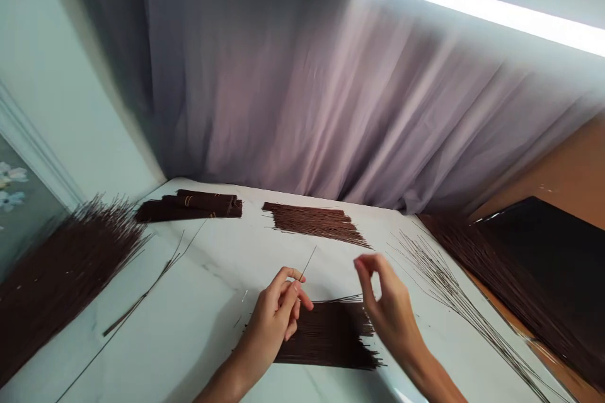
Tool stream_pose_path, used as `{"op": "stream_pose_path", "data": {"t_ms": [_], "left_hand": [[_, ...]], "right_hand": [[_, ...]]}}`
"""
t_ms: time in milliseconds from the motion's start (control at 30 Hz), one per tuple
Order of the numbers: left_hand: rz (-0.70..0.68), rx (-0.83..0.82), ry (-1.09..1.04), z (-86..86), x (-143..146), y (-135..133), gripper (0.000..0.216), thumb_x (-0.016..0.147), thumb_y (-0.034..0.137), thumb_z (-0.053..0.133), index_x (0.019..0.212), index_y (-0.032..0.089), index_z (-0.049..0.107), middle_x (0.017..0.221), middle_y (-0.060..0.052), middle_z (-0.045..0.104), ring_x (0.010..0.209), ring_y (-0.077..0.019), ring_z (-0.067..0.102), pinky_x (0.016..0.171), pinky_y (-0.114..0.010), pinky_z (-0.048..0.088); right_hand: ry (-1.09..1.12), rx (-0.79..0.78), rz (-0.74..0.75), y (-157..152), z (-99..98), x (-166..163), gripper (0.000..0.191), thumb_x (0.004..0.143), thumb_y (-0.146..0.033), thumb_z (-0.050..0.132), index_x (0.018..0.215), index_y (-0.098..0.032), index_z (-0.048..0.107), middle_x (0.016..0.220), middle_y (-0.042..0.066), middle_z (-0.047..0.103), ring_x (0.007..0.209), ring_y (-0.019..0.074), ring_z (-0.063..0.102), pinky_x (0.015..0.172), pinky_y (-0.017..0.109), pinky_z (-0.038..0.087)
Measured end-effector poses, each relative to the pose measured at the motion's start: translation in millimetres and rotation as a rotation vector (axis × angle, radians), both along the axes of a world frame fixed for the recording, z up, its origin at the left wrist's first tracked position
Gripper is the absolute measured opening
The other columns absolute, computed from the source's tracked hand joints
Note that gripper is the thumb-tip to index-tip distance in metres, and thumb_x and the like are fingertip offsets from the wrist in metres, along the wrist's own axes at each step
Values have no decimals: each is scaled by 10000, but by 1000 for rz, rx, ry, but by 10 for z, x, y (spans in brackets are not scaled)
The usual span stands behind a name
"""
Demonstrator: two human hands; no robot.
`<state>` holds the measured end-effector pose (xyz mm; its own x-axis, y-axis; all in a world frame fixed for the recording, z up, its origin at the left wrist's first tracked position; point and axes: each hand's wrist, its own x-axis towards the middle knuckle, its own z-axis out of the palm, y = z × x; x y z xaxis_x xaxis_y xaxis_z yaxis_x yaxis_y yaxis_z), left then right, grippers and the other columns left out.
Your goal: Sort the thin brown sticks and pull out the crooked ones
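Note:
My left hand point(276, 310) is closed, thumb and fingers pinching a short, thin dark stick point(309, 262) that points up and to the right. Over on the right, my right hand point(390, 296) is raised with thumb and forefinger tips pressed together. Whether anything lies in that pinch I cannot make out. Below and between both hands, a flat layer of dark brown sticks point(331, 335) lies side by side on the white marbled table point(198, 302). My left hand covers the left part of this layer.
Another row of brown sticks point(316, 223) lies farther back, beside banded bundles point(208, 203). A large pile of sticks point(61, 277) fills the left edge. Loose thin strands point(463, 296) lie at right, near a dark heap point(510, 289). A curtain point(283, 88) hangs behind.

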<state>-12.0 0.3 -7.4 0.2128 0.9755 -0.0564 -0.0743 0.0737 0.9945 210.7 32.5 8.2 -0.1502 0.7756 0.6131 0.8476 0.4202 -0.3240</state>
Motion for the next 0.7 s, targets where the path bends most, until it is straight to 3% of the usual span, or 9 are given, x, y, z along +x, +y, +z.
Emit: {"op": "stream_pose_path", "data": {"t_ms": [67, 167, 433, 700], "left_hand": [[-2, -13, -79, 26, 9, -10, 323, 972, 517, 514, 1004, 201, 570, 785, 20, 570, 501, -65, 286, 406, -177, 204], [11, -12, -100, 57, 4, -34, 307, 979, 491, 543, 964, 190, 600, 752, 51, 482, 517, -53, 281, 424, -173, 189], [60, -46, -18, -8, -13, 30, 363, 940, 555, 596, 904, 194, 599, 569, 98, 413, 443, -48, 194, 381, -188, 113], [92, -25, -42, -31, -46, 33, 400, 922, 562, 626, 868, 165, 630, 649, 64, 472, 486, -50, 247, 417, -183, 140]], "right_hand": [[113, -90, 91, -347, -39, -133, 89, 1059, -242, 428, 1003, -229, 496, 872, 19, 590, 739, 159, 580, 677, 264, 483], [146, -143, 153, -564, -154, -271, 91, 1053, -221, 437, 993, -239, 503, 864, 13, 587, 739, 160, 592, 680, 270, 486], [93, -141, 148, -523, -318, -346, 95, 1048, -202, 429, 1020, -231, 515, 912, 31, 579, 803, 172, 612, 701, 281, 506], [101, -230, 178, -609, -294, -389, 144, 1048, -180, 415, 1022, -239, 544, 956, 45, 599, 842, 183, 639, 721, 287, 527]]}}
